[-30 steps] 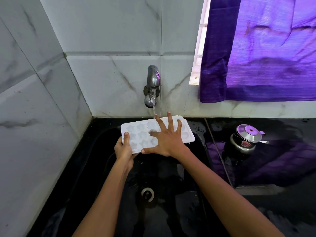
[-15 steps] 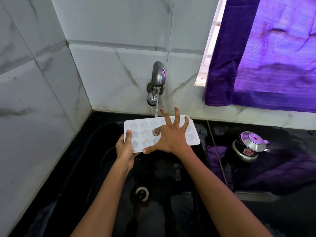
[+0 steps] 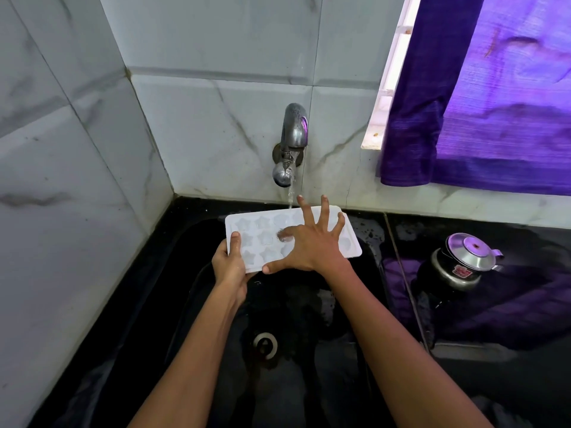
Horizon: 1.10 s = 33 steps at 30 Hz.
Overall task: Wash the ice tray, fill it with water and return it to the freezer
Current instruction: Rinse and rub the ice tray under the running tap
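A white ice tray [image 3: 258,234] with star-shaped cells is held level over the black sink [image 3: 197,298], just below the metal tap [image 3: 292,143]. Water runs from the tap onto the tray's far edge. My left hand [image 3: 230,264] grips the tray's near left corner, thumb on top. My right hand [image 3: 312,242] lies spread over the tray's middle, fingers straight, the index finger bent down into a cell. The tray's right cells are partly hidden by that hand.
The drain [image 3: 265,342] sits at the sink's bottom. A steel pressure cooker [image 3: 462,262] stands on the black counter to the right. A purple curtain [image 3: 482,94] hangs over the window at upper right. Grey marble tiles close off the left and back.
The view has shifted slightly, so tap and tray sit lower and more to the right. My right hand stays spread on the tray, its index finger rubbing among the cells. The left grip is unchanged.
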Each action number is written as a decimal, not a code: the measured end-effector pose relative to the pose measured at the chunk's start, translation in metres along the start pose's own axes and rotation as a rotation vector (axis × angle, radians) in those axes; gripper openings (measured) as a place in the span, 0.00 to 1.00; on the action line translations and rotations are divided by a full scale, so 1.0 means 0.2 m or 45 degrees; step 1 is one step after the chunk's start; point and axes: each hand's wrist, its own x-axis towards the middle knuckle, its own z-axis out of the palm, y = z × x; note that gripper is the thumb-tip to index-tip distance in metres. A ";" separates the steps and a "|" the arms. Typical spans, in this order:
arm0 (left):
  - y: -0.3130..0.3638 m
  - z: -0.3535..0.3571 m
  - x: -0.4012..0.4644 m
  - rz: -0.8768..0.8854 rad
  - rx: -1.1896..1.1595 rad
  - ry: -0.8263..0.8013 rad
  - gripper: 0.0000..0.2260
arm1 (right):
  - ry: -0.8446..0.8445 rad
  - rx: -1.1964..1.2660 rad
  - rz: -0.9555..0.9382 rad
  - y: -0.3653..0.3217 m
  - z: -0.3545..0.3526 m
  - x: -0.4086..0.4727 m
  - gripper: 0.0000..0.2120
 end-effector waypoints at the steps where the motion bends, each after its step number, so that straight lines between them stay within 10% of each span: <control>1: -0.01 0.01 0.00 -0.004 0.004 -0.006 0.13 | -0.008 0.009 -0.001 0.01 -0.01 0.00 0.39; 9: 0.06 0.05 0.05 0.029 -0.084 0.087 0.11 | 0.651 0.187 0.135 -0.05 0.13 -0.06 0.28; 26: 0.08 0.10 0.16 -0.046 -0.049 0.071 0.14 | 0.149 -0.023 -0.046 0.01 0.06 0.07 0.18; 33: 0.08 0.10 0.18 -0.027 -0.053 0.046 0.11 | 0.248 0.057 -0.002 0.02 0.01 0.09 0.17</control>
